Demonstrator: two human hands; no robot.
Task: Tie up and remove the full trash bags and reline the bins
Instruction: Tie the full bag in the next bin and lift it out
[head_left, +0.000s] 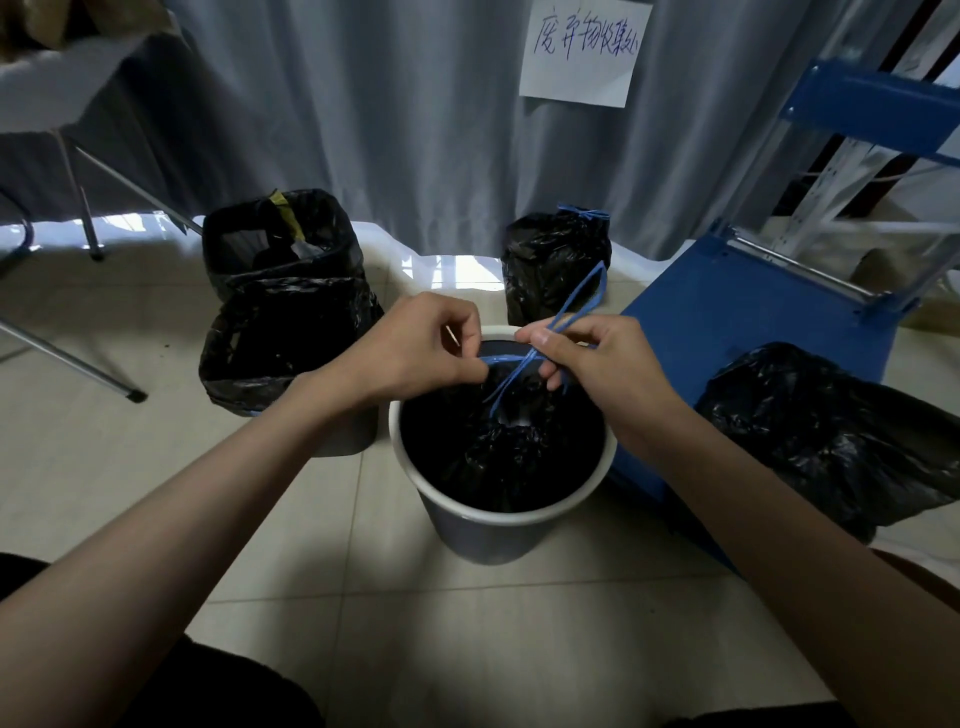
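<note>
At frame centre, your left hand (415, 340) and right hand (587, 358) each pinch the blue drawstring (511, 359) above the gathered black bag (498, 447) inside the white bin (483, 525).

I kneel on a pale tiled floor (426, 649). At twelve o'clock a grey curtain (363, 114) hangs to the floor, daylight glowing along its hem. A paper sign (584, 52) with blue handwriting is on it at one o'clock. At ten o'clock stands a folding table (47, 98) with metal legs. At two o'clock I see blue shelving (872, 109).
</note>
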